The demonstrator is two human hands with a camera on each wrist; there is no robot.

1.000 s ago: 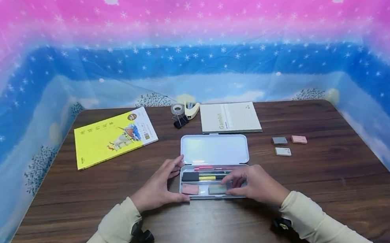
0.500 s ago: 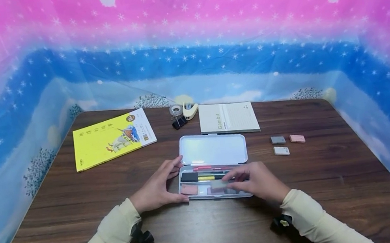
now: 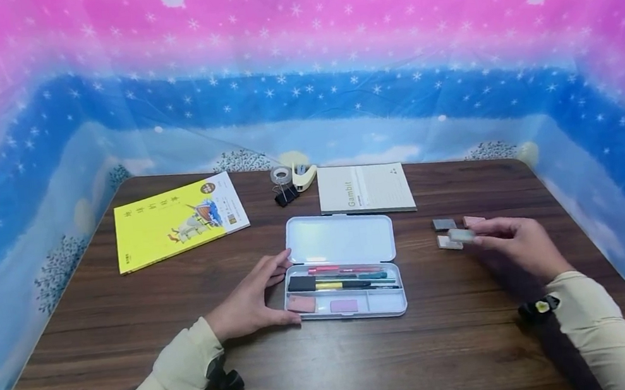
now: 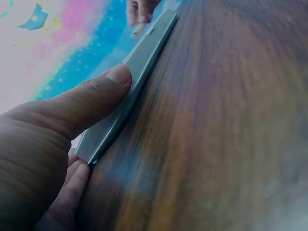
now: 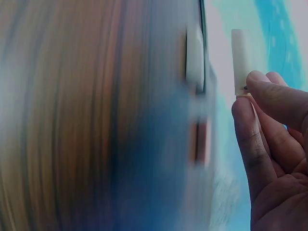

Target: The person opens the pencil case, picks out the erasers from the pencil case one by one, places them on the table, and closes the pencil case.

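Observation:
A white pencil case (image 3: 388, 308) lies with its lid raised. It holds pens (image 3: 333, 282) behind, with a pink eraser (image 3: 302, 303) and a lilac eraser (image 3: 344, 306) in the front section. My left hand (image 3: 251, 297) grips the case's left end; the thumb (image 4: 103, 94) lies along its front wall in the left wrist view. On the right, my right hand (image 3: 526, 247) pinches a pale eraser (image 5: 240, 60) between thumb and fingers. It hovers over a small group: a grey eraser (image 3: 443, 224), a white eraser (image 3: 448, 243) and a partly covered pink eraser (image 3: 472, 221).
A yellow book (image 3: 178, 225) lies at the back left. Behind the case are a tape roll (image 3: 280, 175), a black binder clip (image 3: 286, 196), a cream stapler (image 3: 305, 177) and a notebook (image 3: 369, 189). A patterned cloth (image 3: 303, 107) hangs round the table.
My right hand has lifted the pale eraser from the case's front section and carried it right, over the loose erasers. The lilac eraser now shows fully. My left hand stays in place.

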